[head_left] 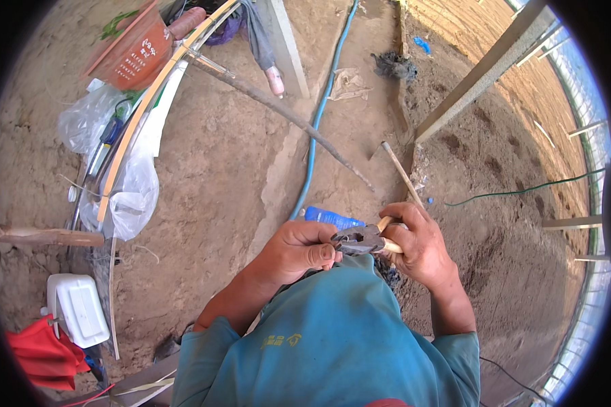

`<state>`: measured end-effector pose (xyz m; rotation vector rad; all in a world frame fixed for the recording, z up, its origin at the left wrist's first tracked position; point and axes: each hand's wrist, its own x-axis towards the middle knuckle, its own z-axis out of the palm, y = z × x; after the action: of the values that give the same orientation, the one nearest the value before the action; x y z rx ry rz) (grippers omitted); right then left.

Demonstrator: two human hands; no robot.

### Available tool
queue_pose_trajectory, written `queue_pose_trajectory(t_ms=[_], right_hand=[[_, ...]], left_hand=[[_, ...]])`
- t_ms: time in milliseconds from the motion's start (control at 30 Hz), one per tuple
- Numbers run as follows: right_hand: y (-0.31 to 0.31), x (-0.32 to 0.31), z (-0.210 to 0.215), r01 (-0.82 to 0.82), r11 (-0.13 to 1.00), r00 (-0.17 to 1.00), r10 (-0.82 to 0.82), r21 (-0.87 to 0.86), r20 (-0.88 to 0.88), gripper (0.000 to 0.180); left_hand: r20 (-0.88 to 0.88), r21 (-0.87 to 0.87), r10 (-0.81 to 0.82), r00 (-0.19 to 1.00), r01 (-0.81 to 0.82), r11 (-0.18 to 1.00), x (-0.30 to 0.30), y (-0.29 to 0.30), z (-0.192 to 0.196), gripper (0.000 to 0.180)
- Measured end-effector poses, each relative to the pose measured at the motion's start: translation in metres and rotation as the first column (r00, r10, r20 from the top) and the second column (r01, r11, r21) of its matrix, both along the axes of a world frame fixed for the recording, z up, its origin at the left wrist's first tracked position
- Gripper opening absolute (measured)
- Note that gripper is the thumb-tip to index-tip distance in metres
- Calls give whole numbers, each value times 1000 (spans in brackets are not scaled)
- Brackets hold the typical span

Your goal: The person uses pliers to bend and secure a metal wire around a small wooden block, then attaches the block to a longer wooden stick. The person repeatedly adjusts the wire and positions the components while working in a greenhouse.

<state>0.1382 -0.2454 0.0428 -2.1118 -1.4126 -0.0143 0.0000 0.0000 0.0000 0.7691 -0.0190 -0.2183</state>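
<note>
A pair of pliers (358, 239) with dark metal jaws and pale yellow handles is in front of my chest. My right hand (422, 249) is closed around the handles, and the jaws point left. Close by the jaw tips, my left hand (290, 255) pinches with thumb and forefinger. Whatever lies in that pinch is too small to make out. Just beyond the pliers a blue packet or bottle (332, 218) lies on the ground, partly hidden by the tool and my hands.
A blue hose (310, 159) runs away across the dirt floor. A pole (278, 108) slants beside it, and a short stick (402, 173) is ahead right. Concrete posts (485, 71) stand farther off. Leftward are an orange basket (137, 57), plastic bags (134, 203), a white container (78, 308) and red cloth (44, 353).
</note>
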Motion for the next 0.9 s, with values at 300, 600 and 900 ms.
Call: queue_pose_trajectory(t_ms=[300,600,900], right_hand=[[1,5,-6,-12,999,998,8,50,63,32],[14,10,-6,-55,996,998,53,67,29,31],[57,8,-29,86,995,816,-41,50,-577,43]], left_hand=[[0,45,3,1000,-3,999,1,0,3,22],[24,80,33,999,-34,996,-1,9,4,22],[-13,236,304,953,-292,927,-32,36,-16,19]])
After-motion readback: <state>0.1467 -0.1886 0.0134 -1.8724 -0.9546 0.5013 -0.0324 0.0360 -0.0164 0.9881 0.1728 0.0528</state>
